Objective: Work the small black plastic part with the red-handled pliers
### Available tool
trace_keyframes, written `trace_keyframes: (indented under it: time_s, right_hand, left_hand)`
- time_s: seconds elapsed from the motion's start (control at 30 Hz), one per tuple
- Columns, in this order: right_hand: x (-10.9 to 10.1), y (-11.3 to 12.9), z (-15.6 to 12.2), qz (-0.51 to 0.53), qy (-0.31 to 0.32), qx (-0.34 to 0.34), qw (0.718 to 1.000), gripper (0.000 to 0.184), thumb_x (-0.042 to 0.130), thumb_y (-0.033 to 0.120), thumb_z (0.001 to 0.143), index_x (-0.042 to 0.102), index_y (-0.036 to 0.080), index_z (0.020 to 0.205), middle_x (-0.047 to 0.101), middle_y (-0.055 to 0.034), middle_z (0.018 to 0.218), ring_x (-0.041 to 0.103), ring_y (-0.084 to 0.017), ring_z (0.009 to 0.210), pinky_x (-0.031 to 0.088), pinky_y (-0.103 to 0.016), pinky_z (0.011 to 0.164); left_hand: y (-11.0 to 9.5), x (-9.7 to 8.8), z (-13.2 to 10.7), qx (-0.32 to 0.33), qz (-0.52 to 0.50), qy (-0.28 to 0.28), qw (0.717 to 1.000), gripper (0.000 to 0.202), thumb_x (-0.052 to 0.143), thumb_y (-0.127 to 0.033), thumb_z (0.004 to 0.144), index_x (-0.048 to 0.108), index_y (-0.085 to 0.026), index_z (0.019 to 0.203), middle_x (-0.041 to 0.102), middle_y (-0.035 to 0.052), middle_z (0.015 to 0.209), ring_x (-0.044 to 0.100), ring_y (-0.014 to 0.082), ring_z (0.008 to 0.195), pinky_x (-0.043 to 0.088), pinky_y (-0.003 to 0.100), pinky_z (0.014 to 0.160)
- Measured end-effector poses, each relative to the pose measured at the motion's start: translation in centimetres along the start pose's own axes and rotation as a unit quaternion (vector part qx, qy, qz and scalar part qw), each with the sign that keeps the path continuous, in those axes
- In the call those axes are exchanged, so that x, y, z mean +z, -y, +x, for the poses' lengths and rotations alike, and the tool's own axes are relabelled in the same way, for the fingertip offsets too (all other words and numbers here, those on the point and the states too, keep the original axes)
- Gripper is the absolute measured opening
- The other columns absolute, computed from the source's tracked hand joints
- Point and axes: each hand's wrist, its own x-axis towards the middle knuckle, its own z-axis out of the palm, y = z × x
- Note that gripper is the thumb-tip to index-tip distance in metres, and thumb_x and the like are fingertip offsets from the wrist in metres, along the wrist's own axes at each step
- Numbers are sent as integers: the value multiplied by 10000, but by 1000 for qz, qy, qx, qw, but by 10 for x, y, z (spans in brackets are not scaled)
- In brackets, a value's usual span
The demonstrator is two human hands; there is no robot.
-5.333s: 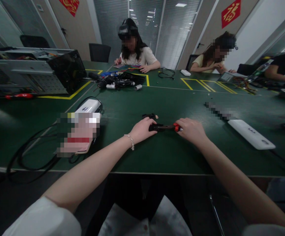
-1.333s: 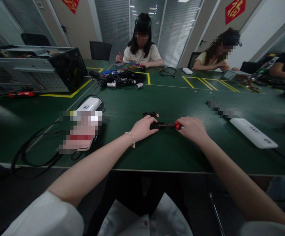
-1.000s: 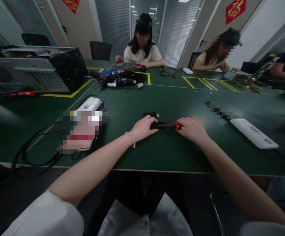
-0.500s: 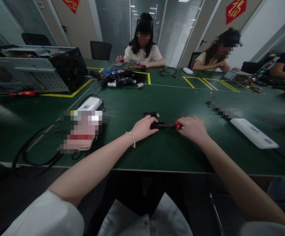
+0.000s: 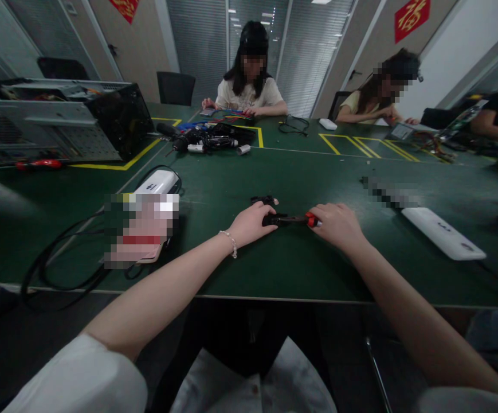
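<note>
In the middle of the near table edge, my left hand (image 5: pixel 251 225) is closed, thumb and fingers pinching a small black part (image 5: pixel 274 219). What kind of part it is cannot be made out. My right hand (image 5: pixel 338 225) wraps round the red grips of pliers (image 5: pixel 297 219), whose dark metal jaws point left and meet the black part. Most of the handles are hidden in my palm. Just beyond my left fingers lies a small dark cable piece (image 5: pixel 262 200) with a pale tip.
Left of my arm are a phone (image 5: pixel 143 235), a white power bank (image 5: pixel 158 181) and looped black cable. Another white power bank (image 5: pixel 444 232) lies right. Farther off stand a computer case (image 5: pixel 59 129), a red screwdriver (image 5: pixel 39 164), a drill among cables (image 5: pixel 206 137), and people working.
My hands, the pliers and the black part hold almost the same position. Across the table, a person's hands have shifted slightly.
</note>
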Motion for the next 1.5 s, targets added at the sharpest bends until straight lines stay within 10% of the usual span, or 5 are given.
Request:
trace_keyframes:
  time_s: [1.5]
  right_hand:
    - [0, 1, 2, 11, 23, 18, 1000, 212, 479, 310, 804, 640, 188, 864, 681, -69, 869, 586, -206, 774, 336, -323, 670]
  left_hand:
    - [-1, -2, 0, -7, -6, 13, 1000, 284, 621, -342, 802, 566, -194, 1038, 567, 51, 1104, 583, 197, 947, 499, 298, 734]
